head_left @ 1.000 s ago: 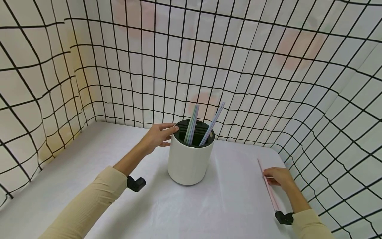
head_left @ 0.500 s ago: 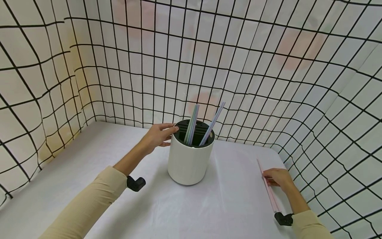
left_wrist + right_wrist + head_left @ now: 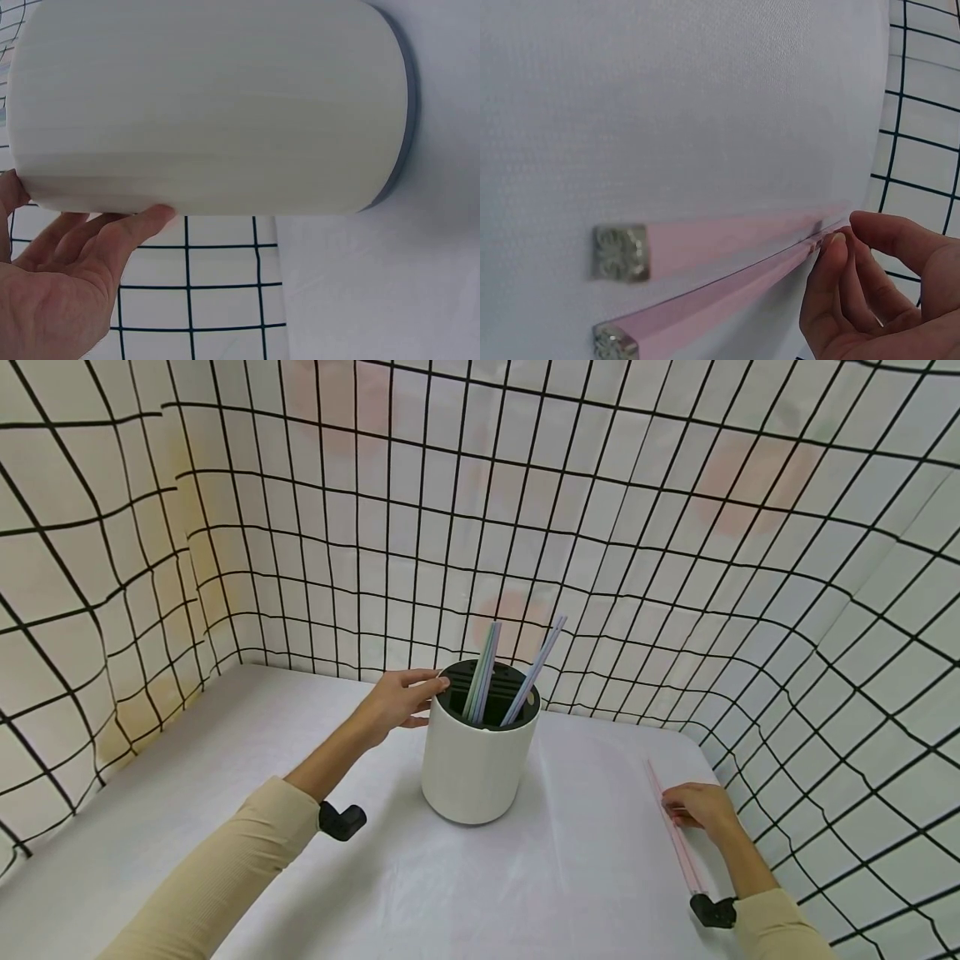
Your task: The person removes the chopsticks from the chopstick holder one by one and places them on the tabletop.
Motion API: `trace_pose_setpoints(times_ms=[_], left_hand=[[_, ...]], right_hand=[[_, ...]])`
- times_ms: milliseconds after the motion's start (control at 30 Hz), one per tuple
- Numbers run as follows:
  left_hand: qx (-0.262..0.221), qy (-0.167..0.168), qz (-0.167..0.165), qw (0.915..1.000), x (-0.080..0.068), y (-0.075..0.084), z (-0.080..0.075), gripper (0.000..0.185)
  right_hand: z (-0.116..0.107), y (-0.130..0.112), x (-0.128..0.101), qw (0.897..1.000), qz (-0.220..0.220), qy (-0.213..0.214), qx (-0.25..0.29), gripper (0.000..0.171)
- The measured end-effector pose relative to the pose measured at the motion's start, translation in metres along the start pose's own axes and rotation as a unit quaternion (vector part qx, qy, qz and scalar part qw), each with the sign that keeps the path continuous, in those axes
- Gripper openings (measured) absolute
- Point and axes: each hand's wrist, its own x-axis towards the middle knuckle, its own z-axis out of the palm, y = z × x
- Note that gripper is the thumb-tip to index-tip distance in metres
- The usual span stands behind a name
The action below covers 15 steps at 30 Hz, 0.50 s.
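We see black wire grid (image 3: 452, 513) beyond the tabletop (image 3: 592, 827), along its far and side edges. Behind it, we notice pale, pink-patched sheeting (image 3: 405, 468).

We get open tabletop (image 3: 592, 868) between the white holder (image 3: 476, 768) and the pink sticks (image 3: 712, 236), but the left hand (image 3: 401, 700) blocks the holder's left rim, leaning sticks (image 3: 533, 673) jut upward, and black wire grid (image 3: 188, 287) walls three sides.

My head camera looked forward and down over the table (image 3: 465, 893). My left wrist camera looked at the side of the white pot (image 3: 210, 105), very near. My right wrist camera looked along the pink sticks (image 3: 705, 241) to my right hand (image 3: 877, 289), close up. The head view shared both.
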Motion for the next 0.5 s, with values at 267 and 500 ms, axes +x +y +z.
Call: trace_pose_setpoints(times_ms=[267,500], left_hand=[[0.001,0.002,-0.007,1.0,0.0,0.001,0.001,0.061],[0.001,0.001,-0.004,1.0,-0.001,0.001,0.001,0.06]], right_hand=[[-0.002,-0.002,0.001,1.0,-0.009,0.014,-0.006,0.03],[0.005,-0.031,-0.004,0.999,-0.038,-0.001,0.007,0.038]])
